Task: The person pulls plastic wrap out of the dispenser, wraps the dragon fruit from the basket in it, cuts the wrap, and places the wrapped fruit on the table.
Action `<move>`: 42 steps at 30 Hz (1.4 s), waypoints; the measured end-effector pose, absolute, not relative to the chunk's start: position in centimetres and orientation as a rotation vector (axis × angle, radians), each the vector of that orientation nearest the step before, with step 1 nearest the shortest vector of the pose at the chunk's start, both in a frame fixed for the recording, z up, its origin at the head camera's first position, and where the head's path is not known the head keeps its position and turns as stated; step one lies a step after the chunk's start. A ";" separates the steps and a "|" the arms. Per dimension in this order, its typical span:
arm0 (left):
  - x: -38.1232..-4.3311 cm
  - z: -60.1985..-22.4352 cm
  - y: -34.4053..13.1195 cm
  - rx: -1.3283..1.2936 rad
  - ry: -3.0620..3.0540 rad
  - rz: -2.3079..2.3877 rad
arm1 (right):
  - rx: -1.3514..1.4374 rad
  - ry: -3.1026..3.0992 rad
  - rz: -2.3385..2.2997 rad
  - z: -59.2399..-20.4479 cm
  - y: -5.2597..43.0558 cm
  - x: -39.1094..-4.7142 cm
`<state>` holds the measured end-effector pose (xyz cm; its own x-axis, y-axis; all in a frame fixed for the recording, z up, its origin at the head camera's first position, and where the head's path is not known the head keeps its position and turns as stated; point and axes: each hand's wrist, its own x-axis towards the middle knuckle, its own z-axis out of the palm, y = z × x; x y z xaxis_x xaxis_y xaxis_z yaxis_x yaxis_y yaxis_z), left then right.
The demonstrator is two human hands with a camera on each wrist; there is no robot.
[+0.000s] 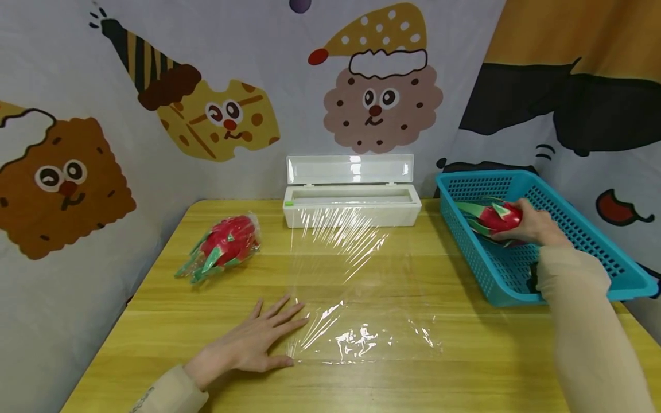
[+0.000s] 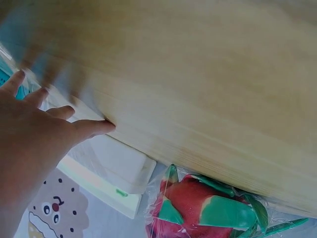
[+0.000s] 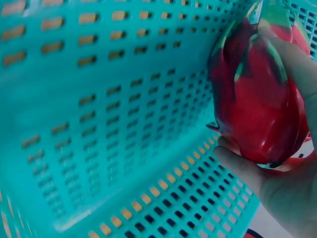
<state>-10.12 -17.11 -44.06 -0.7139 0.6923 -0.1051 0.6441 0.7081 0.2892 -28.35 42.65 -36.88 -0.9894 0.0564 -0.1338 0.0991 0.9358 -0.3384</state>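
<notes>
inside the blue basket (image 1: 475, 261), a dragon fruit (image 1: 506, 217) is gripped by the right hand (image 1: 537, 225). on the worktop (image 1: 155, 338), plastic wrap (image 1: 356, 321) is stretched from an open white box (image 1: 407, 215), its left edge touched by the spread left hand (image 1: 258, 342); a wrapped dragon fruit (image 1: 227, 244) is laid beyond that hand.

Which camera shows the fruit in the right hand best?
The right wrist view: the fruit looks biggest there, though the right hand covers part. The head view shows it smaller, also partly covered. The left wrist view misses it, showing a different, wrapped fruit.
</notes>
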 end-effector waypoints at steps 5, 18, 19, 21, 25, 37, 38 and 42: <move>-10.0 -44.0 -17.2 1.069 2.704 0.353 | 0.129 2.999 -0.519 -36.0 43.3 -27.8; -9.9 -44.0 -17.1 1.086 2.718 0.359 | 0.233 3.168 -0.631 -31.0 41.8 -27.1; -9.9 -43.9 -17.1 1.081 2.717 0.359 | 0.224 3.182 -0.646 -30.6 41.6 -27.0; -10.0 -43.9 -17.1 1.069 2.711 0.360 | 0.188 3.211 -0.664 -29.7 40.9 -26.8; -10.0 -43.9 -17.1 1.061 2.702 0.371 | 0.108 3.270 -0.688 -28.1 39.2 -26.1; -10.0 -44.1 -16.9 1.074 2.700 0.380 | -0.070 3.328 -0.693 -25.6 31.9 -22.8; -10.0 -44.1 -17.0 1.076 2.701 0.382 | -0.094 3.332 -0.692 -25.7 31.3 -22.6; -9.9 -44.1 -17.0 1.105 2.715 0.381 | -0.187 3.336 -0.708 -25.9 29.1 -21.5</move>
<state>-9.95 -16.99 -44.07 -0.7058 0.7046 -0.0738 0.6571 0.6900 0.3035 -21.49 29.07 -25.88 -0.9568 -0.0488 0.2866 -0.1611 0.9097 -0.3828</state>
